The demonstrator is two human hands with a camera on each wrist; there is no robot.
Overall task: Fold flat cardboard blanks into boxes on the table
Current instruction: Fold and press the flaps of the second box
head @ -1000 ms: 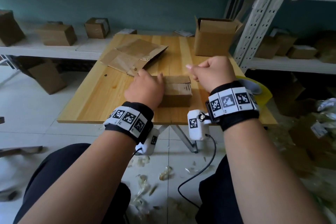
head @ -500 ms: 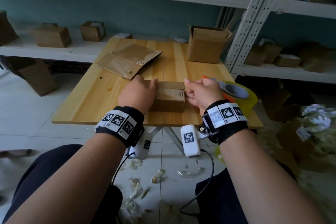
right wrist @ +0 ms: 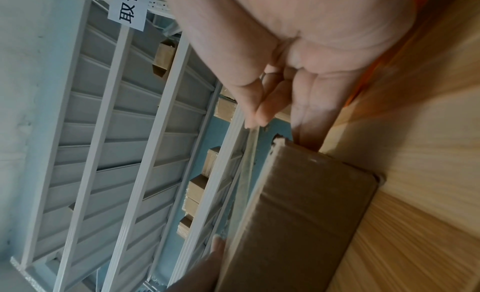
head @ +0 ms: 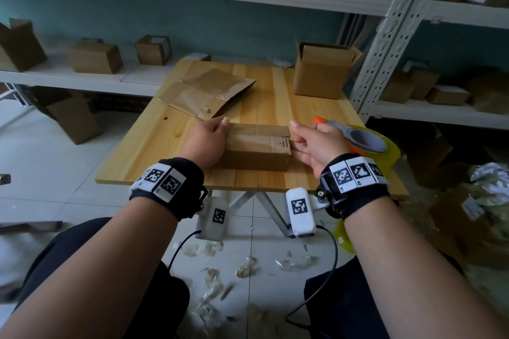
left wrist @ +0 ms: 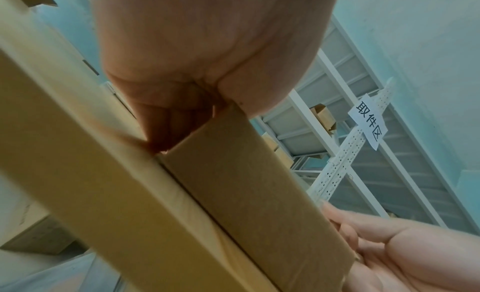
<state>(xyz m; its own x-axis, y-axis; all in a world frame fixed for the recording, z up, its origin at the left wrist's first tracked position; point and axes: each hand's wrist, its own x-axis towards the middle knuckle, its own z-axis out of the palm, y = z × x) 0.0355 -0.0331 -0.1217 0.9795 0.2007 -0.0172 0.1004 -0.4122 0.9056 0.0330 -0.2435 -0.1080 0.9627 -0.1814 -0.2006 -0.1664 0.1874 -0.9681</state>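
A small folded cardboard box (head: 256,151) lies near the front edge of the wooden table (head: 154,154). My left hand (head: 210,140) grips its left end, thumb on top and fingers curled behind the end, as the left wrist view shows on the box (left wrist: 246,193). My right hand (head: 314,143) is at the box's right end. In the right wrist view its thumb and forefinger (right wrist: 257,113) pinch a thin clear strip (right wrist: 245,163), seemingly tape, running along the top edge of the box (right wrist: 298,204). The lower fingers touch the end face.
Flat cardboard blanks (head: 209,91) lie at the table's back left. An open box (head: 322,74) stands at the back right. A tape dispenser (head: 360,139) sits just right of my right hand. Shelves with boxes stand behind; tape scraps litter the floor.
My right hand came down from above the box to its right end. My left hand stayed on the left end.
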